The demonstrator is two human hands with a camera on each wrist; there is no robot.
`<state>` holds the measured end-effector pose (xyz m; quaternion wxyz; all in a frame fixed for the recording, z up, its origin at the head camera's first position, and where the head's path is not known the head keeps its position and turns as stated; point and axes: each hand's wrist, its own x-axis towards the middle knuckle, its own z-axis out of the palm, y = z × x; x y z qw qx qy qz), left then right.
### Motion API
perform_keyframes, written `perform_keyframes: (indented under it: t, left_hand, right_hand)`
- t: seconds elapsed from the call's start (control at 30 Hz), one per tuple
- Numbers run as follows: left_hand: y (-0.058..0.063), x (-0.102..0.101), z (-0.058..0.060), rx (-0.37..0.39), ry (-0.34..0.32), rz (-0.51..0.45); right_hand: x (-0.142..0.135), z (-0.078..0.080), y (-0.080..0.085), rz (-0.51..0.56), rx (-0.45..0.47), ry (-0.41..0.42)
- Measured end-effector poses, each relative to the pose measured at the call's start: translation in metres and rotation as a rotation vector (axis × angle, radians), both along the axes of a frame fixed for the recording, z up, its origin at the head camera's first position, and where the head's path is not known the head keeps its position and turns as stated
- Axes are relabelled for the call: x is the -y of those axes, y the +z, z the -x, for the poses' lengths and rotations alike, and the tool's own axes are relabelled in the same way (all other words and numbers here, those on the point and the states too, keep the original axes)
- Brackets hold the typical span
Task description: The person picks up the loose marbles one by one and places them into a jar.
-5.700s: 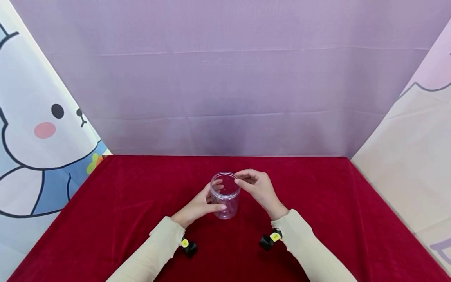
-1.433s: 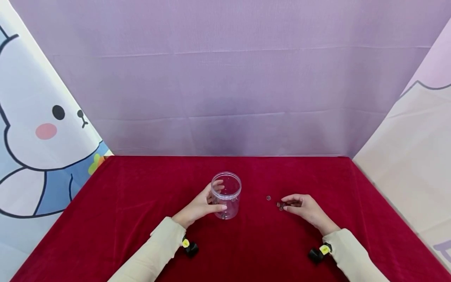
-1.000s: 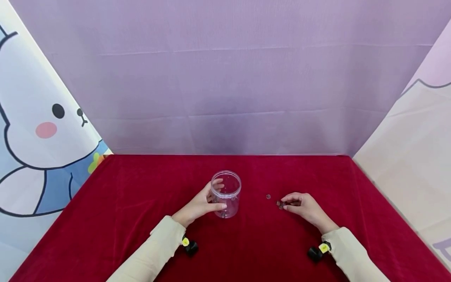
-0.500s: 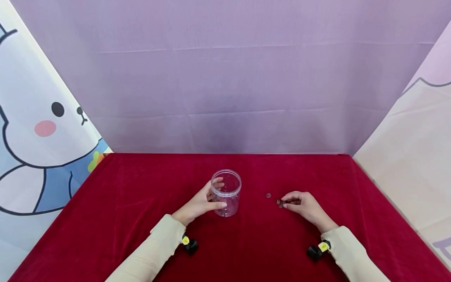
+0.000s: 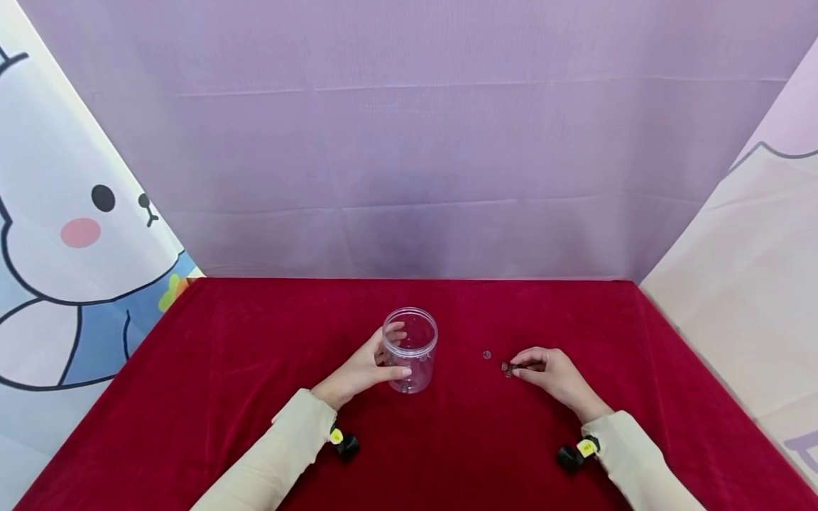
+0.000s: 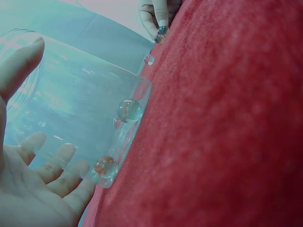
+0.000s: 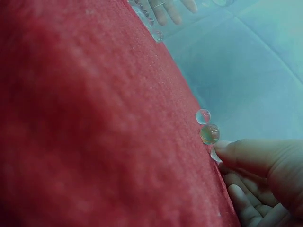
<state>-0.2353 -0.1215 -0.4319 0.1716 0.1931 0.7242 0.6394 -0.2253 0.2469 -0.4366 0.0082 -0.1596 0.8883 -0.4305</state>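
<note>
A clear, lidless jar (image 5: 420, 369) stands upright on the red cloth, held around its side by my left hand (image 5: 364, 367), thumb in front and fingers behind. In the left wrist view several glass marbles, one a clear marble (image 6: 129, 111) and one with an orange swirl (image 6: 105, 166), lie at its bottom. To the right, my right hand (image 5: 554, 376) pinches a marble (image 7: 216, 155) between thumb and fingers, low at the cloth; the thumb mostly covers it. A greenish marble (image 7: 209, 134) sits beside the thumb tip. Farther left lies a single clear marble (image 5: 487, 354).
Red velvety cloth (image 5: 434, 454) covers the table. Behind it hangs a lilac curtain (image 5: 409, 177). A cartoon-printed panel (image 5: 83, 270) stands on the left and a pale panel (image 5: 754, 298) on the right.
From the jar's mouth, my right hand has moved right and down to the marbles on the cloth. It has hardly shifted in the last second. My left hand keeps holding the jar.
</note>
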Motion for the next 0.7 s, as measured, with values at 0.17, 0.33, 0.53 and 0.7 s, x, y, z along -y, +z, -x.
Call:
perform_keyframes:
  t: [0.17,0.33,0.53,0.7]
  left_hand:
    - [0.0003,-0.0012,-0.0002,0.0,0.003,0.002]
    - [-0.0005,-0.0011,-0.0003,-0.003,0.005,0.005]
    - [-0.0016,-0.0011,-0.0003,-0.007,0.0,0.002]
    - [-0.0008,-0.0005,-0.0009,-0.013,0.002,-0.006]
  right_hand:
    - [0.0003,-0.002,0.0032,0.014,0.014,-0.007]
    - [0.0011,-0.0022,0.0019,0.002,0.011,-0.032]
    - [0.0026,-0.0031,0.0028,0.008,0.033,-0.065]
    - [0.0048,-0.0036,0.0064,0.01,0.02,-0.077]
